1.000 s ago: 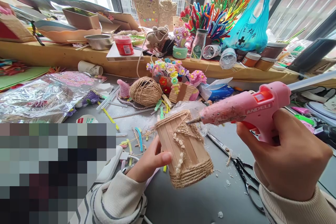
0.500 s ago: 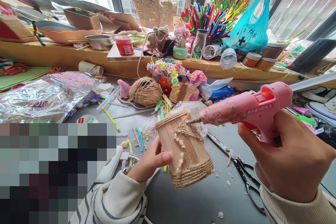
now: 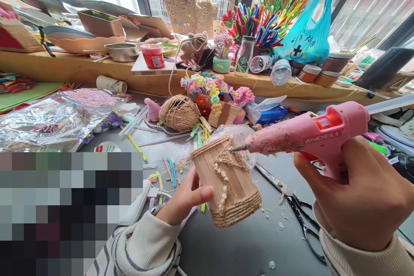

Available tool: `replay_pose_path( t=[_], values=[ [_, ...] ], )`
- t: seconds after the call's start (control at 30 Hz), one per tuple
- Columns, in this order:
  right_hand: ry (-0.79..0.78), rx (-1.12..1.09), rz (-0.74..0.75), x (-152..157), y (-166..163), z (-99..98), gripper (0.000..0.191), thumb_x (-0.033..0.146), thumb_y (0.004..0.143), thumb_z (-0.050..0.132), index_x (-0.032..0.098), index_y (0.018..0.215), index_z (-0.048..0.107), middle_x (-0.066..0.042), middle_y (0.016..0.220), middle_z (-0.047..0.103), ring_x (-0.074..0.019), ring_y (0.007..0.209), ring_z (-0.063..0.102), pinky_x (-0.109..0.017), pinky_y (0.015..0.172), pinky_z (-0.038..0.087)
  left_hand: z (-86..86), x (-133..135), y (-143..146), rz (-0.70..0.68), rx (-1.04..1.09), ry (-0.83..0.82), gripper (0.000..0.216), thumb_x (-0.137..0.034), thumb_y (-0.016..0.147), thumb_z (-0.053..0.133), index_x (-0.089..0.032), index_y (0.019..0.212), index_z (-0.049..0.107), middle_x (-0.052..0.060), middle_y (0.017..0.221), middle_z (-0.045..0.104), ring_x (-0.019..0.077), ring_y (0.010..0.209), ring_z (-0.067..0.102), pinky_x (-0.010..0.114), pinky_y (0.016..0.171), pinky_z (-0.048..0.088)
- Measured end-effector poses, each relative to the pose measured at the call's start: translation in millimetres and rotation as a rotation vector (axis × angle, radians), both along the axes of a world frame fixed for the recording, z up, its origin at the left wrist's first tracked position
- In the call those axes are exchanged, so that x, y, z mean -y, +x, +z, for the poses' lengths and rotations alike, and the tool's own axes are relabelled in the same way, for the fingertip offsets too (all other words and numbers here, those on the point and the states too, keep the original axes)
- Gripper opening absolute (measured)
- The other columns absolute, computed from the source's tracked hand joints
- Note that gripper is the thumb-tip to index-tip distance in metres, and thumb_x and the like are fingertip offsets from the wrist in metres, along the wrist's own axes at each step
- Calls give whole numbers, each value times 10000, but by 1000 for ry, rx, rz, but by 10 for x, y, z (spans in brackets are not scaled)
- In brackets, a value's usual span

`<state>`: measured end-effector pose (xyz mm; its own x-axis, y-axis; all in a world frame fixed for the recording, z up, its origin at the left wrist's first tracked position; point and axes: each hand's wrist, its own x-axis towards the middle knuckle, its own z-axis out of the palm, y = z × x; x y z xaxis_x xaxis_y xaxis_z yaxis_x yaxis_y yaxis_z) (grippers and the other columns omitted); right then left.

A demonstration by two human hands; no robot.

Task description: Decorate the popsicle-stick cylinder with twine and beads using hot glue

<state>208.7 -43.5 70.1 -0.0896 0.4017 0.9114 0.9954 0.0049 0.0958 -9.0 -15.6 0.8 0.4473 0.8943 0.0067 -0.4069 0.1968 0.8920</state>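
My left hand (image 3: 190, 196) is closed around the left side of a small brown container (image 3: 207, 168), tilted above the table. Flat strips cover its wall, with twine wound at the rim and in several rows at the base. A crooked raised line of twine and pale lumps runs down the side facing me. In my right hand (image 3: 365, 194) is a pink hot glue gun (image 3: 310, 133), a glue stick jutting from its back. Its metal nozzle points left, at or very close to the twine near the container's upper right; whether it touches, I cannot tell.
Black-handled scissors (image 3: 300, 215) lie open on the grey table (image 3: 246, 246), right of the container. Behind it are a twine ball (image 3: 180, 113), craft flowers (image 3: 211, 86) and a blue tissue pack (image 3: 267, 111). Jars and a blue plastic bag (image 3: 307, 39) line the ledge. Scraps litter the table.
The glue gun's rear has shifted slightly right, while its nozzle stays near the same spot on the container. The container's base has risen a little.
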Motion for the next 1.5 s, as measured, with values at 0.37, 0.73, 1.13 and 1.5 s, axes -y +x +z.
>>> replay_pose_path(
  t=[0.37,0.73,1.13,1.5],
  values=[
    [-21,-22,-43,64,-14,20,260,429,792,564,179,820,632,-44,572,534,-227,618,604,-305,482,409,-11,-14,15,46,2,6,754,-491,570,755,-230,1243,539,86,1203,635,392,1217,460,470,989,403],
    [45,39,26,43,-33,54,221,371,756,625,174,852,658,-25,539,509,-238,588,607,-321,455,418,-56,-29,-3,40,-20,34,733,-485,610,740,-239,1259,504,103,1234,604,361,1167,511,484,973,400],
    [80,96,32,46,-31,65,286,325,743,654,151,970,655,-69,671,626,-235,622,631,-329,527,486,-8,-29,29,65,-15,14,687,-470,599,745,-239,1216,549,84,1223,622,393,1168,504,487,950,426],
    [101,113,57,15,-51,47,266,345,764,632,174,968,631,-43,664,588,-195,590,591,-331,560,512,-30,-42,15,41,-1,28,601,-455,636,734,-268,1179,557,67,1205,628,320,1156,534,431,980,407]
  ],
)
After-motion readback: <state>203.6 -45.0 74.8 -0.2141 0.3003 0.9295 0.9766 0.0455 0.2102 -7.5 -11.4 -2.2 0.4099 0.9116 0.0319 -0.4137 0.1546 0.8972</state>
